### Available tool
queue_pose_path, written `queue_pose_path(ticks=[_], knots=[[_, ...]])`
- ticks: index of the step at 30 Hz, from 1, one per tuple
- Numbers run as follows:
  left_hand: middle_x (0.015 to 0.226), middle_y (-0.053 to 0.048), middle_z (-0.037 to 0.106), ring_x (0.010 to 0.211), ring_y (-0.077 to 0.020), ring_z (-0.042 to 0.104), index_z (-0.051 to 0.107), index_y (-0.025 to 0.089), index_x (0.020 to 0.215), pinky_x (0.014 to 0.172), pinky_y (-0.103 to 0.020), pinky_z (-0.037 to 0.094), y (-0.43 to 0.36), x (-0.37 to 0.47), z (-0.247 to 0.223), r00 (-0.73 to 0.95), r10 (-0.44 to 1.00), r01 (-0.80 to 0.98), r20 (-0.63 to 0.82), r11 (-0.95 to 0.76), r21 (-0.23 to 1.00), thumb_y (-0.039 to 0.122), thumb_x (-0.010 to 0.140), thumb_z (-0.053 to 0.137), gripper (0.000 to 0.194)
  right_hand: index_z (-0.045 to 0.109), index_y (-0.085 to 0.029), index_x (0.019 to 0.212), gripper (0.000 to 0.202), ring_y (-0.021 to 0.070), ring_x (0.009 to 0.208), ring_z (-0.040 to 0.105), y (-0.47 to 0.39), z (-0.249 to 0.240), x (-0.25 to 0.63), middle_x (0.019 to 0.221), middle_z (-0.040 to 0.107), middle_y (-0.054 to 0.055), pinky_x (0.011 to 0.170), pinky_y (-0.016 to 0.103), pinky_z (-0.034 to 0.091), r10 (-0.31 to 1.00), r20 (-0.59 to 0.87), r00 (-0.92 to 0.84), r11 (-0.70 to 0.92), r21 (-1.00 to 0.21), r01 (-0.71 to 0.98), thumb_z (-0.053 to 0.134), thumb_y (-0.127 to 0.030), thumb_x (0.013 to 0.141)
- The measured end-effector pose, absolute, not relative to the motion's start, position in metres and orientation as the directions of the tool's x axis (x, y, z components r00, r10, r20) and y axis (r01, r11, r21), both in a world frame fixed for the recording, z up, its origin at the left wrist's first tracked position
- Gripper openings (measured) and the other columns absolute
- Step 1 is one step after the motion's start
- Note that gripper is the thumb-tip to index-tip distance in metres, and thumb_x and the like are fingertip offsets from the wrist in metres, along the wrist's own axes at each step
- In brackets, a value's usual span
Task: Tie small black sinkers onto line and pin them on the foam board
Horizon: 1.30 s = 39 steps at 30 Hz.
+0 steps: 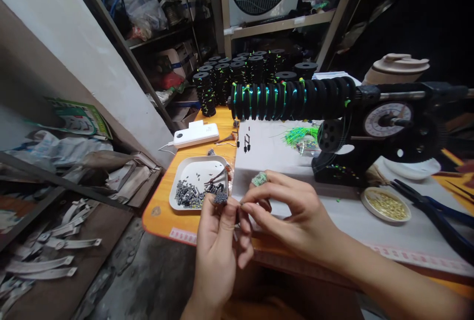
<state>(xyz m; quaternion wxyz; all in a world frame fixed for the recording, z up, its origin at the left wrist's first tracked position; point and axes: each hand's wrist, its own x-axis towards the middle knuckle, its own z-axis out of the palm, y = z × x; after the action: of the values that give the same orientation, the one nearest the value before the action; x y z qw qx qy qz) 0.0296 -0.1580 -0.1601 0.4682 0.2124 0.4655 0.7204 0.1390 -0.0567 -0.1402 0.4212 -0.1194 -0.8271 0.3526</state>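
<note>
My left hand is closed at the table's front edge, its thumb pressed toward the curled fingers. A dark grey, rough-textured wrap shows at its fingertips. My right hand meets it from the right, with thumb and forefinger pinched together. A mottled green wrap sits on one of its fingers. Whatever lies between the two pinches is too small to make out. Just beyond my left hand stands a white tray with many small dark grey tube-like pieces in it.
A black winding machine bears a ridged spool wrapped with green and blue thread. Several similar spools stand behind. To the right are a dish of gold pieces and pliers. A white power bank lies at the left.
</note>
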Motion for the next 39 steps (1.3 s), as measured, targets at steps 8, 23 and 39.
queue_pose_path(ticks=[8,23,39], knots=[[0.061,0.007,0.045,0.046,-0.0032,0.022,0.050,0.021,0.082,0.040,-0.011,0.019,-0.170,0.018,-0.161,-0.475,0.868,-0.556,-0.145,-0.168,0.814,0.037,0.089,0.066,0.023,0.071,-0.014,0.092,0.013,0.0110,0.067,0.051,-0.054,-0.141,0.139,0.077,0.055,0.003,0.059,0.022,0.041,0.421,0.625,-0.658,0.775,-0.624,-0.097,0.061,-0.007,0.089],[0.064,0.004,0.051,0.054,-0.0086,0.040,0.053,0.023,0.083,0.045,-0.015,0.031,-0.172,0.026,-0.170,-0.679,0.734,-0.265,-0.019,-0.221,0.939,0.041,0.090,0.062,0.021,0.069,-0.019,0.096,0.018,0.0132,0.068,0.052,-0.059,-0.139,0.141,0.077,0.054,0.002,0.057,0.023,0.042,0.416,0.559,-0.717,0.757,-0.650,-0.068,0.058,-0.007,0.089],[0.063,0.005,0.053,0.052,-0.0076,0.042,0.051,0.023,0.077,0.045,-0.018,0.032,-0.171,0.028,-0.169,-0.735,0.667,-0.123,0.124,-0.311,0.942,0.038,0.091,0.062,0.023,0.069,-0.018,0.094,0.016,0.0132,0.068,0.052,-0.058,-0.140,0.140,0.078,0.055,0.003,0.057,0.023,0.042,0.421,0.553,-0.719,0.758,-0.650,-0.056,0.058,-0.008,0.089]])
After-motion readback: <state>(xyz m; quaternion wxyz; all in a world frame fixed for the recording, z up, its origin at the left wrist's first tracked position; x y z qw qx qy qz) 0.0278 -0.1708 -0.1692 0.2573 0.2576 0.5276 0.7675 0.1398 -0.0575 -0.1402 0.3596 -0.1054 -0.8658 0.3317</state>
